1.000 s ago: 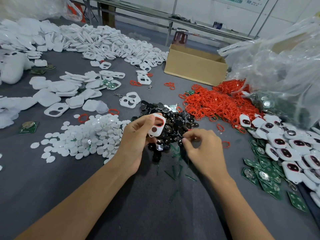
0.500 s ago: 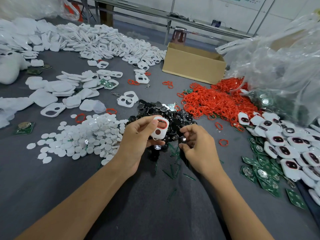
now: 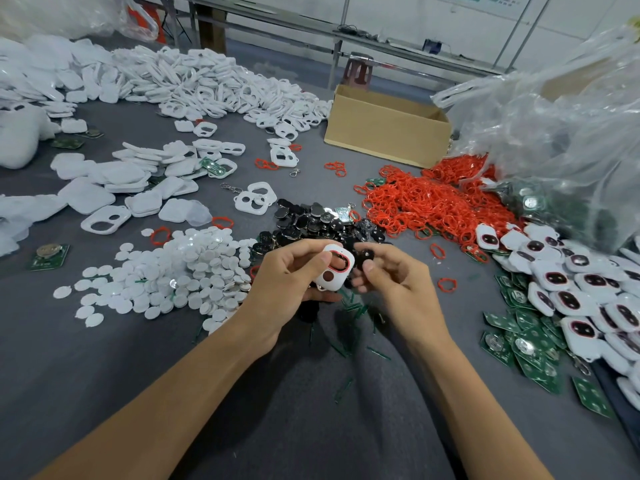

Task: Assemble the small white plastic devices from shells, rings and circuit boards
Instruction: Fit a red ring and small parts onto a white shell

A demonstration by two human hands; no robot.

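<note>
Above the grey counter [image 3: 104,375], the left hand [image 3: 289,277] grips a red-rimmed white shell [image 3: 337,280], face up. Just beside it, the right hand [image 3: 394,285] pinches a small black insert [image 3: 366,255]. Seating that insert looks like the step in hand. Next it needs lining up with the shell's opening and pressing home.

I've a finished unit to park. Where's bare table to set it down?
Widest: the near-left table, below the discs, left of the left arm. Also a strip between the right arm and the boards. Crowded: mid-table, with black parts and rings; units fill the right.
</note>
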